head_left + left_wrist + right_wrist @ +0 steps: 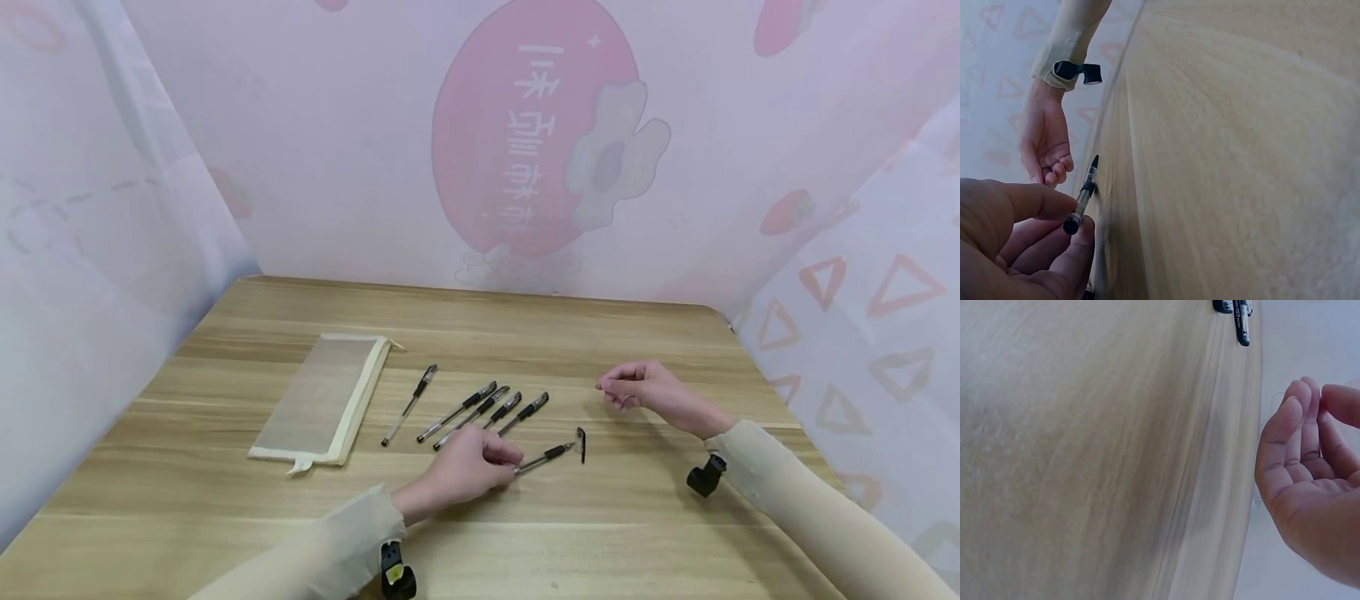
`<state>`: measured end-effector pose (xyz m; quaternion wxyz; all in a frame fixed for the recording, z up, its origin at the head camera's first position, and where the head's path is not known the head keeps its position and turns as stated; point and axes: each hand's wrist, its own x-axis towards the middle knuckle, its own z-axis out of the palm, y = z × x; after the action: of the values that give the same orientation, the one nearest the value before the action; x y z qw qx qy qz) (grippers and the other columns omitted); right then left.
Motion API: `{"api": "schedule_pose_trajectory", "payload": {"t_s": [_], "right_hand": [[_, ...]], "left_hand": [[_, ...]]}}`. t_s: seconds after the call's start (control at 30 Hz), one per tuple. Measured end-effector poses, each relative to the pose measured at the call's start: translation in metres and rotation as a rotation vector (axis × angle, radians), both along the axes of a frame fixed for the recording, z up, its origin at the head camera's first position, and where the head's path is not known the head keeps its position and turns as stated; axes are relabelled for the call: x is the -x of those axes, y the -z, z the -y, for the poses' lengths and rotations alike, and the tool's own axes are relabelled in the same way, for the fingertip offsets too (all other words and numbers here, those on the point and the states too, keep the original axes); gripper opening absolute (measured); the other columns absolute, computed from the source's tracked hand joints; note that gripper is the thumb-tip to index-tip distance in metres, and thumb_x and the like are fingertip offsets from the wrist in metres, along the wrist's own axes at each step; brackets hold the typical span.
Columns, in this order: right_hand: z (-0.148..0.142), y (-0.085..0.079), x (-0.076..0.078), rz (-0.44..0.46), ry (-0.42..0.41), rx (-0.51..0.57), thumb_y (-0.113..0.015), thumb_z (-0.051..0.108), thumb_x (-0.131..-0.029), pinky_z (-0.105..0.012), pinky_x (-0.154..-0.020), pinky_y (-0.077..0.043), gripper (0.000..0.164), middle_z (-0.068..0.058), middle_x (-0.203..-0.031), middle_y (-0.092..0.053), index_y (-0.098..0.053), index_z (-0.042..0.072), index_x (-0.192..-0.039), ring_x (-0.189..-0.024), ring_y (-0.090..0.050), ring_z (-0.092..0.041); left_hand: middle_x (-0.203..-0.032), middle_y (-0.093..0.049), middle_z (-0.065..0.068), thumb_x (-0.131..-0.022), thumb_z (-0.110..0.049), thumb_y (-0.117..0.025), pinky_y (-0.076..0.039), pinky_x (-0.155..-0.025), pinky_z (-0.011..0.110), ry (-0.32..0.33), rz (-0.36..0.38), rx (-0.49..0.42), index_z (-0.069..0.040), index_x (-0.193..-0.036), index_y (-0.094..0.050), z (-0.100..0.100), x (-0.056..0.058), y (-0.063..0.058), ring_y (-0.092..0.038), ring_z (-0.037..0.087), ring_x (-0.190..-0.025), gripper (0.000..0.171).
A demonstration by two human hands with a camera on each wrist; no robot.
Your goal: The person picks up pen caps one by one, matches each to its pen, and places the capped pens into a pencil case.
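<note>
My left hand (468, 462) pinches the back end of a gel pen (553, 453) between thumb and fingers, low over the table. The pen has a clear barrel and a black grip, and its tip points right. Close to that tip is a black pen cap (582, 447); whether they touch I cannot tell. In the left wrist view the pen (1084, 199) points away from the fingers. Off to the right, my right hand (645, 392) hovers above the table with loosely curled fingers. Nothing shows between its fingers (1279, 450) in the right wrist view.
Several capped gel pens (411, 403) lie slanted on the wooden table (570, 542), left of and behind the left hand. Further left lies a flat mesh zip pouch (318, 396) with cream edging. A printed cloth backdrop (337, 167) surrounds the table's back and sides.
</note>
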<state>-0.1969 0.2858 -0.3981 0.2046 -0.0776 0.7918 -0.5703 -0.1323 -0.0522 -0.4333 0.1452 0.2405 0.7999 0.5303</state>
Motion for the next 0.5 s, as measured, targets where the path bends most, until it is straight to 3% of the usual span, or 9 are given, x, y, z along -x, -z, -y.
{"api": "schedule_pose_trajectory", "payload": {"t_s": [0.5], "right_hand": [[-0.0019, 0.0049, 0.0031, -0.004, 0.0, -0.045, -0.063, 0.019, -0.098, -0.038, -0.075, -0.056, 0.037, -0.033, -0.103, -0.059, -0.061, -0.012, -0.119, -0.081, -0.059, -0.021]], "left_hand": [[-0.097, -0.074, 0.004, -0.084, 0.001, -0.073, -0.057, -0.068, 0.025, -0.021, 0.127, -0.038, -0.003, -0.104, -0.075, 0.004, 0.004, -0.0019, -0.067, 0.014, -0.079, 0.02]]}}
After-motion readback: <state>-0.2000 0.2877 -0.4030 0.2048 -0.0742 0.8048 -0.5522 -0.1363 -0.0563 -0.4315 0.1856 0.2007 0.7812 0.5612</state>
